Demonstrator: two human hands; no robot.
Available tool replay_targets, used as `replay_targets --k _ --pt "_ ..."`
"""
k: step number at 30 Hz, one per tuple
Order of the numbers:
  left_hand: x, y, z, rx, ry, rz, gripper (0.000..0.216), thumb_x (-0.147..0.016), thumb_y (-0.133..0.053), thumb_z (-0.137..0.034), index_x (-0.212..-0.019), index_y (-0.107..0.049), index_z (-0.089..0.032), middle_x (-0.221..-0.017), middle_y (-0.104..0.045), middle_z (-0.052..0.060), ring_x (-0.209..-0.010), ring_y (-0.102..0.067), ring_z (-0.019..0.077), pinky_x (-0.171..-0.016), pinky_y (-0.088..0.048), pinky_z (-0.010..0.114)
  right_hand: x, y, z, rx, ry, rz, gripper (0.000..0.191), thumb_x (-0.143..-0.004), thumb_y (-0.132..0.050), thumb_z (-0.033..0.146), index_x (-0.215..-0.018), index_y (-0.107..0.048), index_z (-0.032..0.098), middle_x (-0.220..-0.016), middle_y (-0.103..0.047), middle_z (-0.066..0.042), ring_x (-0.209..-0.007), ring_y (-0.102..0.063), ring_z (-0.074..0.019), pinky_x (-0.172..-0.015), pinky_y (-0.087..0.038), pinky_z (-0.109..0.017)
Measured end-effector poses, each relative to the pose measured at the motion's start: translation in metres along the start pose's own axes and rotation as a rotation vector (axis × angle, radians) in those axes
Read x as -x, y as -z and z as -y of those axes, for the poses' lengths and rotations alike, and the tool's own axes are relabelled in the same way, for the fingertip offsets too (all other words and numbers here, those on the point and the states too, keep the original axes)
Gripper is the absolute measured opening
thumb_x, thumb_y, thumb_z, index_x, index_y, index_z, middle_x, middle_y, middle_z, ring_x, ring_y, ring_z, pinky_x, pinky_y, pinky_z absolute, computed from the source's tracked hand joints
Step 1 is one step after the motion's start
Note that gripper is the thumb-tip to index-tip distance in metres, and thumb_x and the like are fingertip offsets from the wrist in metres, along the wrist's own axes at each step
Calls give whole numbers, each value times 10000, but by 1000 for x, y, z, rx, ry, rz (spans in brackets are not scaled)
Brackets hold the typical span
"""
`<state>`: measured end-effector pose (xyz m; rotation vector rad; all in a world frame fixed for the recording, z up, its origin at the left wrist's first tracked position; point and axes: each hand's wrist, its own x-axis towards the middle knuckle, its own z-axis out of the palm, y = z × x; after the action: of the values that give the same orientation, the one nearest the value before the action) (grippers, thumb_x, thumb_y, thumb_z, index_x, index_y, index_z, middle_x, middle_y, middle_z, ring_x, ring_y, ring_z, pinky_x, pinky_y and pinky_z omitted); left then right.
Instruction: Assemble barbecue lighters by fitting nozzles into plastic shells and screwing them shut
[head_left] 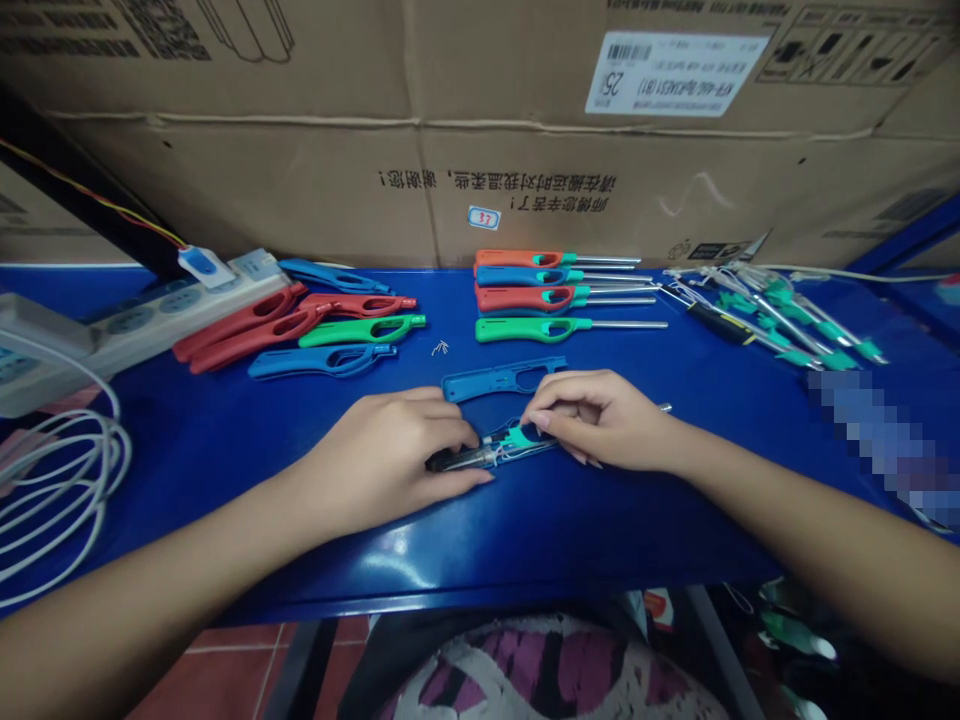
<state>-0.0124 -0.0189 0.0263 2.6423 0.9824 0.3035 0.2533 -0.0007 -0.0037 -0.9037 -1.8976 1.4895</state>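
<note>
An opened gas lighter [469,459] lies on the blue table, its inner parts, thin wires and teal trigger [516,437] exposed. My left hand [397,450] is closed round its handle end, thumb on the near side and fingers on the far side. At the trigger, my right hand [592,415] pinches with thumb and forefinger and hides part of the lighter. The tip of a metal tube shows past the right hand. Just beyond both hands rests a loose blue handle half [480,384], hollow side up. Tiny screws [441,348] lie behind it.
Closed lighters [529,329] are lined up at the back centre. Coloured handle shells [352,330] lie left, by a power strip [142,320] and coiled white cable [67,480]. Wired inner assemblies [787,310] and a black-handled screwdriver [709,315] lie right. A cardboard box [300,190] stands behind.
</note>
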Motion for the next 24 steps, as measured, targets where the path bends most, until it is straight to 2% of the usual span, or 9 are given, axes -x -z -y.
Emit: replay_targets --k 3,5,8,11,14,19,24 --pt "0 1 -2 43 27 10 153 -963 -646 -347 -961 -753 -237 -906 -741 -7 -873 -667 181 -703 -471 273 0 0 -2 13 3 3 227 -955 -635 342 -914 -685 125 -866 -638 -38 -450 -535 -35 -386 -455 -185" --pt "-1 0 -3 86 65 7 123 -944 -671 -324 -948 -759 -236 -918 -748 -5 -889 -665 185 -723 -480 280 0 0 -1 40 7 -1 233 -962 -625 346 -926 -688 124 -871 -646 -41 -446 -526 -36 -389 -446 -193" --pt "-2 -3 -2 156 114 -9 79 -899 -736 -305 -904 -772 -235 -898 -756 -5 -903 -661 191 -761 -494 292 3 0 5 213 128 -29 197 -977 -602 302 -985 -710 138 -891 -664 -50 -531 -553 -60 -440 -438 -207" --pt "-2 -5 -2 181 137 -15 59 -887 -749 -281 -893 -789 -237 -893 -762 -1 -893 -676 192 -756 -507 293 8 2 14 482 361 32 208 -982 -579 224 -1138 -700 160 -993 -711 -76 -801 -637 -131 -673 -528 -260" --pt "-1 -6 -5 156 150 -12 90 -910 -720 -271 -919 -805 -244 -894 -762 4 -871 -698 192 -732 -520 292 11 4 22 705 478 158 320 -973 -583 209 -1283 -648 170 -1141 -736 -82 -1025 -627 -185 -897 -525 -345" --pt "2 -7 -7 97 168 -12 122 -921 -703 -296 -941 -816 -255 -899 -762 2 -841 -722 192 -690 -525 284 12 4 23 900 479 302 404 -1008 -543 251 -1408 -583 210 -1330 -696 -43 -1229 -567 -206 -1044 -450 -399" --pt "3 -7 -7 23 118 2 142 -924 -696 -340 -955 -805 -256 -922 -762 -9 -869 -736 200 -706 -528 296 14 5 21 994 441 390 447 -1013 -530 262 -1455 -544 198 -1417 -642 -58 -1316 -538 -245 -1100 -398 -457"
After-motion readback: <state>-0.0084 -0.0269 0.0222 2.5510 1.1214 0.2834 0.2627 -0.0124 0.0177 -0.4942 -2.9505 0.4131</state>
